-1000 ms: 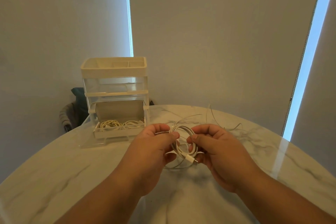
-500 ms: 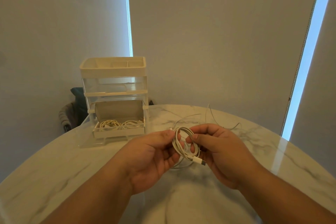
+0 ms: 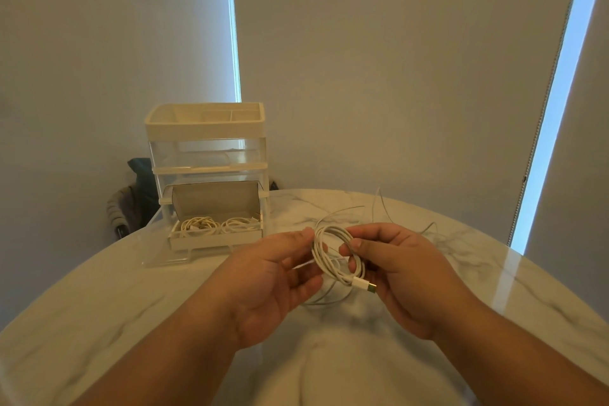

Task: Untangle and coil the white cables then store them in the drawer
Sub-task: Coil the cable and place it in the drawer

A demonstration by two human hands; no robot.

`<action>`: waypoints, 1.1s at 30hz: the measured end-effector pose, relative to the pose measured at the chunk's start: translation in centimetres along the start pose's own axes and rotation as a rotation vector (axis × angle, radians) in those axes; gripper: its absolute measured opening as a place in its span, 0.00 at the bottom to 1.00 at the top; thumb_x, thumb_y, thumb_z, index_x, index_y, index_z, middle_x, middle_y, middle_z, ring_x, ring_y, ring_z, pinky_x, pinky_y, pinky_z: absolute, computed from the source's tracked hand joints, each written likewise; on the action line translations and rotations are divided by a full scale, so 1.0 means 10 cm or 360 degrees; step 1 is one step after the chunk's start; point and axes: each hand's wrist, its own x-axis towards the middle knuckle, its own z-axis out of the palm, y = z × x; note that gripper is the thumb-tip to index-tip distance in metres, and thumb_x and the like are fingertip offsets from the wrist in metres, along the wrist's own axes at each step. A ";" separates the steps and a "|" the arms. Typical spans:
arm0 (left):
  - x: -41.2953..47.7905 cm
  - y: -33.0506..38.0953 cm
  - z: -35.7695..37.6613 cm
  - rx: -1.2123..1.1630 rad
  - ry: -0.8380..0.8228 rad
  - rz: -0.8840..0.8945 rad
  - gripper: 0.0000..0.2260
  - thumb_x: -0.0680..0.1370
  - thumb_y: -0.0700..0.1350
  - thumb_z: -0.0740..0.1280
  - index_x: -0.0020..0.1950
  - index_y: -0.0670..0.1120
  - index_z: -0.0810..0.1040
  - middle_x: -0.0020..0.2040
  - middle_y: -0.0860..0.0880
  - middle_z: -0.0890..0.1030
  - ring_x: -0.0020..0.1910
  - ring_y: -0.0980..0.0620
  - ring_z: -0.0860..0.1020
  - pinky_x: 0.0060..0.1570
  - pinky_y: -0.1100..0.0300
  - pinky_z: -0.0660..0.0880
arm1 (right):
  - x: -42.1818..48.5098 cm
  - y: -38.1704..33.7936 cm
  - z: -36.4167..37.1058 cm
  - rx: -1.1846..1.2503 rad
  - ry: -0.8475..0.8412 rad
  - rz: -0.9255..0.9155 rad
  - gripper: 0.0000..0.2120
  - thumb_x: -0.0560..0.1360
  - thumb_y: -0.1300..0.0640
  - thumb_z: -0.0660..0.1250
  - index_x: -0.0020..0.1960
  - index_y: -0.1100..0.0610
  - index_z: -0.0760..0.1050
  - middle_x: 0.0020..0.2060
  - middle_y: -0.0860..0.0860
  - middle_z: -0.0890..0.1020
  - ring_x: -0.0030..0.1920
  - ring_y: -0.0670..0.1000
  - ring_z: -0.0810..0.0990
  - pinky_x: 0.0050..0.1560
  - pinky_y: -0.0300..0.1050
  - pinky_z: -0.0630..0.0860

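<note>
Cable coil [image 3: 329,269] pinched in right hand [image 3: 405,277]; left hand [image 3: 273,283], fingers relaxed, touches it

Both forearms [image 3: 158,369] run off the frame at 5 and 7 o'clock. The table [image 3: 131,306] is cut by the edges at 3, 6 and 9 o'clock.

The right hand [image 3: 405,277] curls its fingers over the 3 o'clock side of the coiled cable [image 3: 329,254], hiding the strands there. That hand also hides where the loose cable [image 3: 382,204], at 12 o'clock from it, continues.

Whether the left hand [image 3: 273,277] grips the coil's 9 o'clock side or only lies beside it cannot be told.

At 10 o'clock from the hands, the white coils [image 3: 217,224] in the drawer [image 3: 214,239] are too small to make out plugs or turns.

The organizer [image 3: 204,132] and the table rim hide most of the dark chair [image 3: 131,204] at its 9 o'clock.
</note>
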 end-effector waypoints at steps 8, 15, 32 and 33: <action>0.03 0.00 -0.07 0.0109 0.0064 -0.0100 0.13 0.75 0.45 0.69 0.58 0.42 0.80 0.53 0.42 0.84 0.43 0.48 0.82 0.41 0.55 0.78 | 0.03 0.00 -0.04 -0.0032 0.0020 0.0017 0.08 0.76 0.71 0.66 0.47 0.64 0.83 0.40 0.62 0.84 0.37 0.55 0.79 0.37 0.43 0.80; 0.04 0.03 -0.09 0.0404 0.0302 0.0150 0.12 0.77 0.47 0.70 0.59 0.46 0.78 0.58 0.41 0.82 0.52 0.43 0.83 0.49 0.48 0.79 | 0.01 -0.01 -0.04 -0.0075 -0.0030 0.0046 0.11 0.75 0.72 0.67 0.41 0.61 0.85 0.40 0.63 0.85 0.37 0.55 0.79 0.36 0.41 0.80; 0.05 0.01 -0.07 0.0053 0.0166 0.0042 0.13 0.77 0.34 0.66 0.61 0.34 0.76 0.50 0.37 0.84 0.43 0.46 0.82 0.42 0.58 0.81 | 0.00 0.03 -0.03 -0.0080 -0.0018 0.0071 0.08 0.79 0.66 0.64 0.53 0.62 0.81 0.43 0.61 0.86 0.38 0.54 0.82 0.37 0.49 0.78; 0.05 0.00 -0.08 0.0031 0.0168 0.0041 0.12 0.77 0.34 0.66 0.60 0.34 0.76 0.49 0.38 0.84 0.43 0.46 0.83 0.43 0.57 0.81 | 0.00 0.04 -0.02 -0.0078 -0.0023 0.0085 0.08 0.79 0.66 0.64 0.54 0.61 0.81 0.44 0.61 0.86 0.39 0.55 0.82 0.36 0.49 0.78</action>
